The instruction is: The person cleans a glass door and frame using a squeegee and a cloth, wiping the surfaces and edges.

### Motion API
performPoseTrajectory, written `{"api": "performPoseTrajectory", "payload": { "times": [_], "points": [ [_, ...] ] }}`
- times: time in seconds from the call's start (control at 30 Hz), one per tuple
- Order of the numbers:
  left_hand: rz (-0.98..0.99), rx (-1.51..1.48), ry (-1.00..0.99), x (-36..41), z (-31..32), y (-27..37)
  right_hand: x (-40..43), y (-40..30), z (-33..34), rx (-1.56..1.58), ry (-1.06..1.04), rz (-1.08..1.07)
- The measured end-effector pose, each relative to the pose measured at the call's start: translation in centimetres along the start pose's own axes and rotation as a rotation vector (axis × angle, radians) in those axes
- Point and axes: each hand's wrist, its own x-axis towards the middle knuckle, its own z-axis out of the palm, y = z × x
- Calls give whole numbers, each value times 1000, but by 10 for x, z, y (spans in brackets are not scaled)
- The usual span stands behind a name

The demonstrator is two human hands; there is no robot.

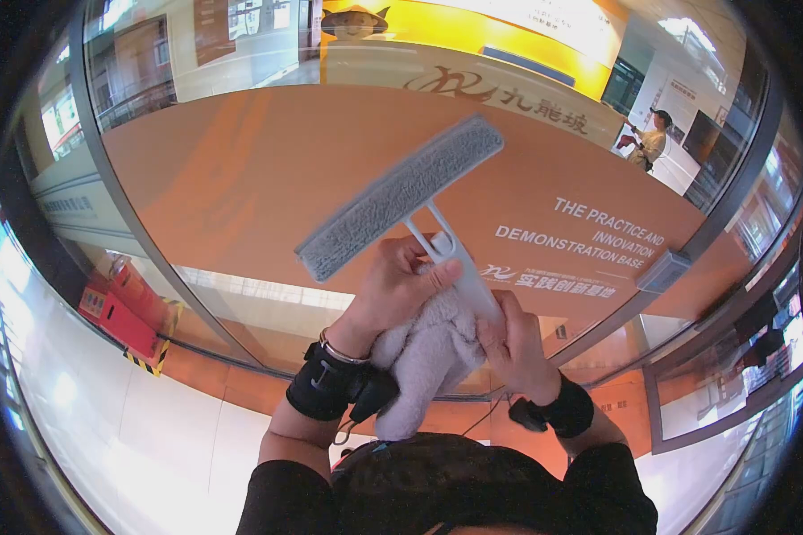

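A window washer with a grey fleecy pad [401, 197] and a white plastic handle [472, 281] is held up in front of me, its pad tilted up to the right. My left hand [401, 284] grips the handle just below the forked neck, thumb across its front. Around the handle's lower end closes my right hand [516, 344]. A pale, fluffy cloth [425, 361] hangs bunched between and below both hands; how it is held behind the handle is hidden. Black bands circle both wrists.
Before me stands a large framed glass panel [274, 174] with an orange band bearing writing. A small box [664, 271] is fixed on the right frame. A red box [117, 317] stands on the floor at left, by striped tape. Beyond the glass, another person [650, 140] stands.
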Motion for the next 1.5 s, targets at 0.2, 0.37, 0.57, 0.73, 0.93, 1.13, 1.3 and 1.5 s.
{"api": "performPoseTrajectory", "payload": {
  "times": [0.2, 0.37, 0.57, 0.73, 0.93, 1.13, 1.3, 1.5],
  "points": [
    [46, -138, -116, 0, -2, 7, 10, -8, 14, 890, -15, 35],
    [58, -202, -197, 1, 3, 5, -7, 41, 18, 1468, -612, 466],
    [13, -206, -263, 2, 4, 1, -13, 45, 32, 1768, -650, 607],
    [-20, -118, -103, -1, -2, -3, 5, 19, 15, 1168, -403, 361],
    [-52, -47, -75, -3, 3, -5, -1, 2, 7, 915, -239, 165],
    [34, -109, -112, 1, 6, -8, -4, 21, 11, 978, -343, 260],
    [-13, 23, -46, 2, 0, -7, 9, -7, 0, 589, 23, -35],
    [51, 98, -120, 16, 15, -3, 35, -26, -22, -86, 172, -402]
  ]
}}
